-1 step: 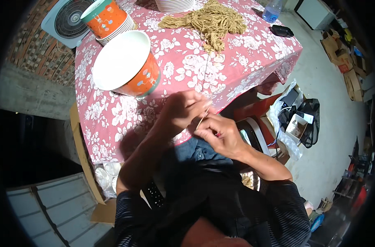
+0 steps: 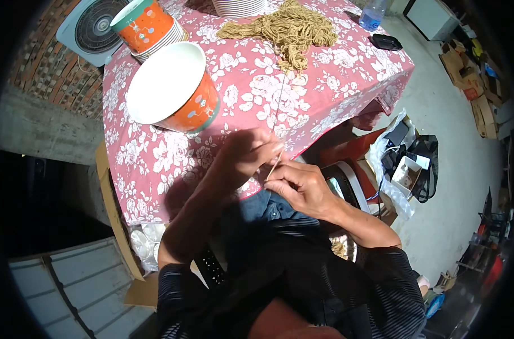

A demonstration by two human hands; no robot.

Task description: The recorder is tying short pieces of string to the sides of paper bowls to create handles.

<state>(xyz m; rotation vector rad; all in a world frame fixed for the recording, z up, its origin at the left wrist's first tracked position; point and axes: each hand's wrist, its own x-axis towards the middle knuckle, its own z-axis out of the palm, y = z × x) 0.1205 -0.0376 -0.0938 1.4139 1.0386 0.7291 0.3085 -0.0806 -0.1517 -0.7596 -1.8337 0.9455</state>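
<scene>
Cord (image 2: 274,164), pinched by fingertips of left hand (image 2: 248,157) and right hand (image 2: 303,188), frame centre, near edge of tablecloth (image 2: 251,85); open cloth above.

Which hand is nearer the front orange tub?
Left. The left hand is right of the front orange tub, toward the body; the right hand is farther right.

Tub (image 2: 197,107) sat left on the table (image 2: 251,110), stacked tubs (image 2: 147,25) behind it, fan (image 2: 99,31) off the far-left edge. Yarn heap (image 2: 296,28) lay farther back, right of the tub; bottle (image 2: 371,21) stood right of the heap.
</scene>
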